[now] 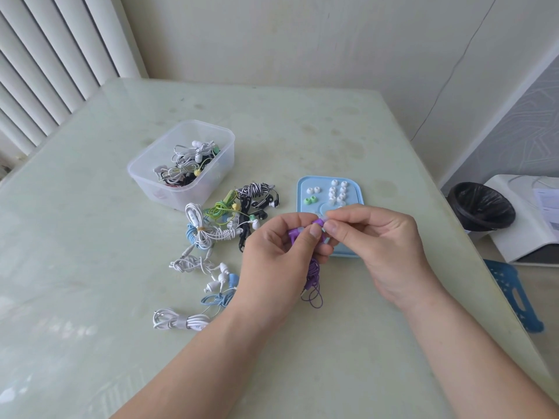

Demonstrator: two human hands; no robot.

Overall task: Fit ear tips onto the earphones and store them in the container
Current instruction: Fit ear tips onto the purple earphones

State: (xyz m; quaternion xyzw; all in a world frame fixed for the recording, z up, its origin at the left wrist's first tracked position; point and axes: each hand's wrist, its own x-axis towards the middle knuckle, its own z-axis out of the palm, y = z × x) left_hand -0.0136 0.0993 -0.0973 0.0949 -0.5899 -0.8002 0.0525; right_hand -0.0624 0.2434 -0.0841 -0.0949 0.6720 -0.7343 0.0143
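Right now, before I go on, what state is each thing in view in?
Left hand: grips purple earphones, cable dangling.
Right hand: pinches ear tip at the purple bud; seated or not, cannot tell.
Container: lidless, partly filled with earphones.
Blue tray: lying flat, holding spare tips.
Loose earphones: bundled, on table, outside container.
Bin: open, black-lined.
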